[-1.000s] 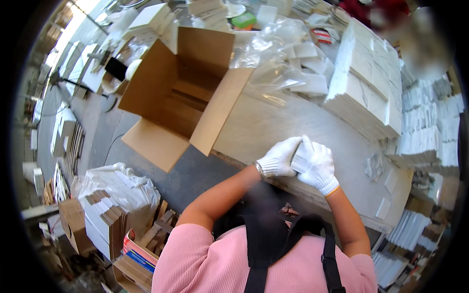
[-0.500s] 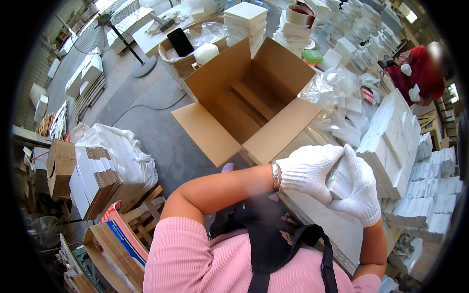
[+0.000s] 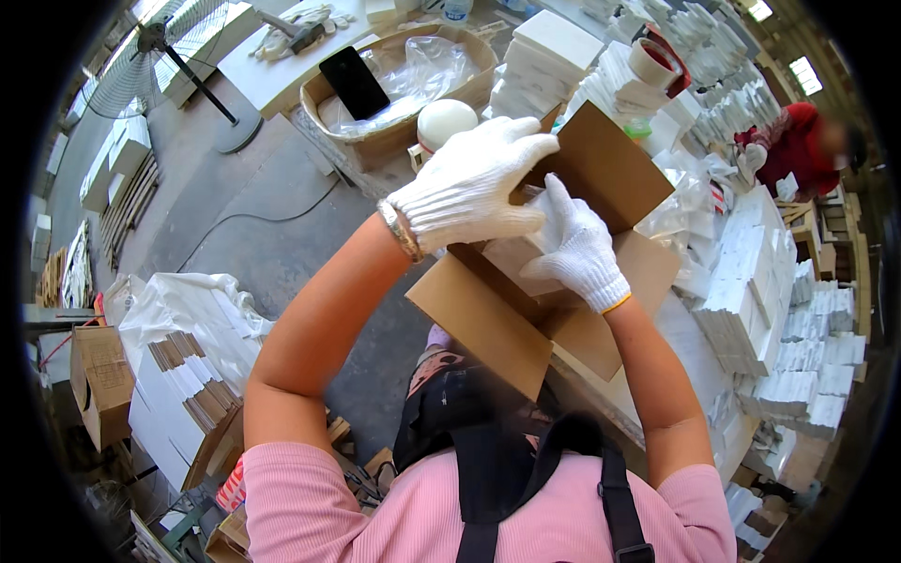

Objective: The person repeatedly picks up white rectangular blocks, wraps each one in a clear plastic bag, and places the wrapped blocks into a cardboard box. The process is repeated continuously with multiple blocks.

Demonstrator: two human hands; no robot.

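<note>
A brown cardboard box [image 3: 479, 314] stands in front of me, tilted in view, with its flaps spread out. My left hand [image 3: 474, 183], in a white knitted glove, is over the box's left side with its fingers and thumb apart. My right hand [image 3: 582, 249], gloved alike, reaches over the box's right part, thumb and fingers spread against a pale, partly see-through thing [image 3: 511, 258] inside the opening. Its kind is unclear; it looks like plastic film or a film-wrapped piece. The gloves and flaps hide much of the box's inside.
Beyond the box is a carton [image 3: 408, 131] of clear plastic, with a dark tablet-like device [image 3: 355, 83] on its rim. White tile stacks [image 3: 741, 281] stand right; flat cardboard [image 3: 178, 394] lies left. A floor fan [image 3: 192, 80] and a person in red [image 3: 798, 155] are further off.
Both hands have moved left and forward from beside the box to over it and come apart from each other. A pale thing now shows inside the box, which looked empty before.
</note>
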